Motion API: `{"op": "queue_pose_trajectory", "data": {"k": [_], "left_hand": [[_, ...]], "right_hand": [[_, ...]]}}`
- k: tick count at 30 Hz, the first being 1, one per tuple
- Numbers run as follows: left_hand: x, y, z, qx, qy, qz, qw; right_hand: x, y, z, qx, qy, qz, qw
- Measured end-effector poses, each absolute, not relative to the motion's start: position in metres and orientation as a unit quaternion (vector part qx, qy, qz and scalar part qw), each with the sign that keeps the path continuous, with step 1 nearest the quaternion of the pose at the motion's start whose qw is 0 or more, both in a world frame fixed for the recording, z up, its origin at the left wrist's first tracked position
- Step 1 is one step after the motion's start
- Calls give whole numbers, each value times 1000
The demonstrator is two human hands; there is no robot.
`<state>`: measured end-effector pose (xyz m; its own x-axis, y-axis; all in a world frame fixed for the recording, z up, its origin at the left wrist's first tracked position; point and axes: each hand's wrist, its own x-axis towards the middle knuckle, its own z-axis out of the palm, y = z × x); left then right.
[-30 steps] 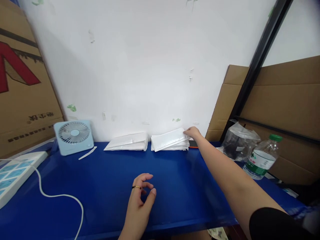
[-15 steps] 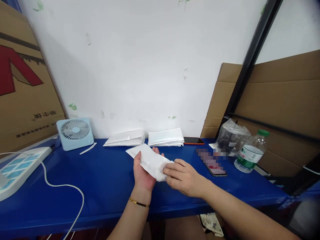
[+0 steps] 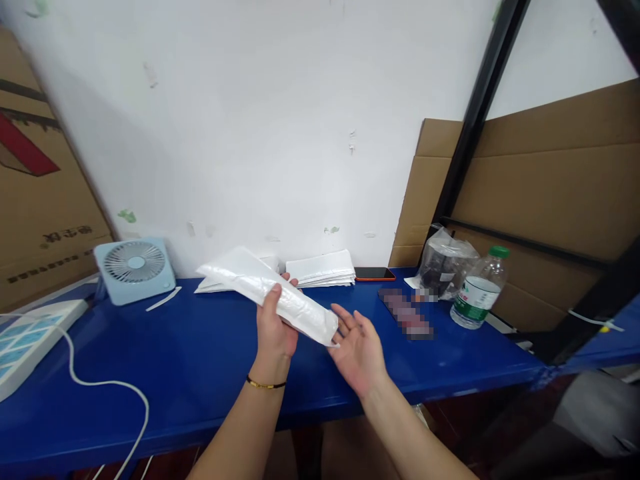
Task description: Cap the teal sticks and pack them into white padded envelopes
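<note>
My left hand (image 3: 273, 327) grips a long white plastic packet (image 3: 240, 277) around its middle and holds it above the blue table (image 3: 200, 373), its far end tilted up to the left. Just right of the packet's near end, my right hand (image 3: 357, 343) is palm up with the fingers spread, holding nothing. Behind the hands, against the wall, lies a stack of white packets (image 3: 323, 268). A second stack (image 3: 213, 285) is partly hidden by the held packet.
A small light-blue fan (image 3: 134, 269) and a white power strip (image 3: 25, 343) with cable (image 3: 105, 387) are on the left. A phone (image 3: 374, 273), another phone (image 3: 406, 313), a plastic bag (image 3: 445, 260) and a water bottle (image 3: 477, 297) are on the right. Cardboard boxes flank both sides.
My right hand took a packet from the right stack and brought it to the left hand. The left hand now grips it raised, and the right hand has let go and opened.
</note>
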<state>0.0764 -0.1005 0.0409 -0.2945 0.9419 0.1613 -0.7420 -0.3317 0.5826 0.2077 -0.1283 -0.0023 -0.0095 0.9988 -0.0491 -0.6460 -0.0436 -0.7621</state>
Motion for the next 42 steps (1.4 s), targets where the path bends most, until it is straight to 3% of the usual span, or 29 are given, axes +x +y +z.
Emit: {"op": "queue_pose_trajectory", "data": {"k": [2, 6, 13, 27, 34, 38, 42], "left_hand": [[87, -104, 43, 327, 219, 770, 503], [98, -110, 51, 432, 237, 753, 436], [89, -103, 59, 450, 231, 765, 399], [47, -74, 59, 385, 244, 841, 290], [35, -66, 60, 419, 264, 826, 269], [17, -61, 63, 566, 393, 699, 189], [-16, -41, 46, 741, 558, 363, 89]], "right_hand": [[194, -117, -5, -268, -160, 747, 586], [177, -99, -16, -231, -41, 789, 568], [177, -92, -22, -328, -81, 780, 527], [241, -32, -30, -560, -406, 451, 564], [259, -17, -35, -617, -577, 221, 488], [252, -12, -38, -610, -641, 170, 435], [249, -8, -39, -602, -699, 110, 370]]}}
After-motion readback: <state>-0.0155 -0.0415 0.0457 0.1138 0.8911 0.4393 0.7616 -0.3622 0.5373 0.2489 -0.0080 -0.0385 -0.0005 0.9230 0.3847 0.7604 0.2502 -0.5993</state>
